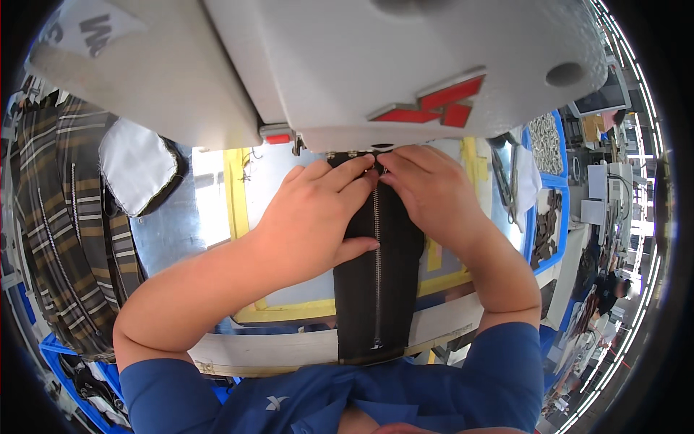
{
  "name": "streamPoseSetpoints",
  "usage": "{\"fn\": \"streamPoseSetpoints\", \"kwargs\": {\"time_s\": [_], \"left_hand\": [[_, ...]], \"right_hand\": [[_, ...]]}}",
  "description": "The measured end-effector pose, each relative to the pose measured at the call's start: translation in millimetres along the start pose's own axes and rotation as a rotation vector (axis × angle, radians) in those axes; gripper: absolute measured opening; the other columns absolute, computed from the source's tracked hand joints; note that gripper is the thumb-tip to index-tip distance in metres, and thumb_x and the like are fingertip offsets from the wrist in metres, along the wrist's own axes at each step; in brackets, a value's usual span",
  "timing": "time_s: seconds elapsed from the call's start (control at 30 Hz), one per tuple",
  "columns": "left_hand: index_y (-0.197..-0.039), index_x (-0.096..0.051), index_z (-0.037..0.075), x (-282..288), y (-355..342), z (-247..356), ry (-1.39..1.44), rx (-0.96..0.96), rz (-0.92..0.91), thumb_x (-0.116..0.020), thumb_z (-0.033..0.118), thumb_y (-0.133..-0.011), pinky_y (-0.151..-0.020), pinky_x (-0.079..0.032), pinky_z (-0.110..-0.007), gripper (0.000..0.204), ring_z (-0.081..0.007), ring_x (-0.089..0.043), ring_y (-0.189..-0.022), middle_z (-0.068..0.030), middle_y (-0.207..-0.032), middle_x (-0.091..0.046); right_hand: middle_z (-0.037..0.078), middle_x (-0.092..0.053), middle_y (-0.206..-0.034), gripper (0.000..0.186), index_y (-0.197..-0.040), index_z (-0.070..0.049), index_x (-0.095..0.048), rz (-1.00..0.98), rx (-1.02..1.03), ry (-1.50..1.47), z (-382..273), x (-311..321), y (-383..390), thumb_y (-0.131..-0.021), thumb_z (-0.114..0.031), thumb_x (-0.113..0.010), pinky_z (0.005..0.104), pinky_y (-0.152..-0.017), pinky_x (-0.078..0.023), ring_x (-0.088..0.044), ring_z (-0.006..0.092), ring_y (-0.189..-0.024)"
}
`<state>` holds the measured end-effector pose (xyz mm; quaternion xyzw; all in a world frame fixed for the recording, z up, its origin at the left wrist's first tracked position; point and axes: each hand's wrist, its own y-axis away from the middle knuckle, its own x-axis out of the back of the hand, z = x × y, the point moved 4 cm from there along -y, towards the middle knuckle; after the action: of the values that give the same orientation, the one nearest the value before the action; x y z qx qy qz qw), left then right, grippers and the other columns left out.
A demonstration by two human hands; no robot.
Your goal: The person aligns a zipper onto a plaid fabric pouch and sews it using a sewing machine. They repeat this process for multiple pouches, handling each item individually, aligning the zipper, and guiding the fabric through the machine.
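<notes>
A long black fabric panel [359, 304] with a metal zipper [377, 271] down its middle lies lengthwise before me, its far end under the sewing machine head [434, 58]. My left hand [307, 210] is on the panel's left side, index and middle fingertips pressed near the zipper's upper end, thumb lying across the teeth lower down. From the right, my right hand [434, 189] pinches the cloth beside the zipper's top, thumb and index finger close together. The fingertips of both hands nearly meet there. The machine head hides the panel's far edge.
Plaid pieces with zippers [69, 239] are piled at the left, with a white pad [137, 166] on them. Blue bins [546, 145] of small metal parts and dark pieces stand right, beside scissors-like tools [506, 177]. Yellow tape [289, 312] borders the work plate.
</notes>
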<state>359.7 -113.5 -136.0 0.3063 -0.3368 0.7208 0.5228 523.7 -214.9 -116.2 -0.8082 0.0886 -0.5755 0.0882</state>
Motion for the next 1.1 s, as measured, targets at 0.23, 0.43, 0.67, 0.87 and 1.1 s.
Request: {"fn": "streamPoseSetpoints", "kwargs": {"time_s": [0.23,0.43,0.67,0.87,1.1], "left_hand": [[-0.142,-0.067,0.002,-1.8,1.1,-1.5,0.031,0.031,0.005,-0.093,0.037,-0.076,-0.104,-0.051,-0.045,0.079,-0.0354,-0.066,-0.11,-0.0137,-0.151,-0.062],[-0.141,-0.068,0.002,6.2,-4.6,-3.1,-0.002,0.012,-0.047,-0.092,0.037,-0.078,-0.108,-0.05,-0.045,0.076,-0.0335,-0.068,-0.12,-0.0131,-0.15,-0.065],[-0.138,-0.07,0.001,11.3,-6.8,-3.7,0.047,0.047,-0.069,-0.091,0.037,-0.078,-0.109,-0.051,-0.046,0.072,-0.0336,-0.067,-0.129,-0.0157,-0.149,-0.066],[-0.128,-0.075,-0.003,20.7,-11.3,-10.5,0.086,0.067,-0.08,-0.09,0.037,-0.079,-0.099,-0.056,-0.045,0.064,-0.037,-0.072,-0.113,-0.0197,-0.134,-0.074],[-0.122,-0.077,-0.004,31.9,-3.0,-15.1,-0.039,0.106,0.007,-0.088,0.037,-0.082,-0.096,-0.056,-0.045,0.058,-0.0369,-0.072,-0.108,-0.0185,-0.124,-0.077]], "right_hand": [[0.011,-0.073,-0.114,0.02,-0.113,-0.003,-0.076,0.002,0.06,-0.002,3.0,0.9,-2.1,-0.095,-0.012,-0.072,0.0463,-0.097,-0.054,-0.07,0.0315,-0.104],[0.009,-0.075,-0.112,0.022,-0.112,-0.004,-0.077,0.02,0.078,0.08,4.6,-1.2,-3.4,-0.094,-0.015,-0.072,0.0455,-0.096,-0.054,-0.071,0.0303,-0.105],[0.009,-0.076,-0.108,0.022,-0.113,-0.004,-0.078,0.028,0.038,0.073,1.3,-2.7,-1.4,-0.095,-0.016,-0.072,0.0446,-0.095,-0.055,-0.073,0.0294,-0.103],[0.009,-0.077,-0.105,0.018,-0.11,-0.006,-0.077,0.055,0.034,0.099,-5.4,-9.5,-9.5,-0.096,-0.017,-0.071,0.0446,-0.093,-0.055,-0.073,0.0291,-0.1],[0.009,-0.077,-0.098,0.014,-0.104,-0.006,-0.076,0.005,-0.007,0.116,-19.6,-19.9,-30.4,-0.095,-0.016,-0.071,0.0459,-0.089,-0.055,-0.073,0.0301,-0.095]]}}
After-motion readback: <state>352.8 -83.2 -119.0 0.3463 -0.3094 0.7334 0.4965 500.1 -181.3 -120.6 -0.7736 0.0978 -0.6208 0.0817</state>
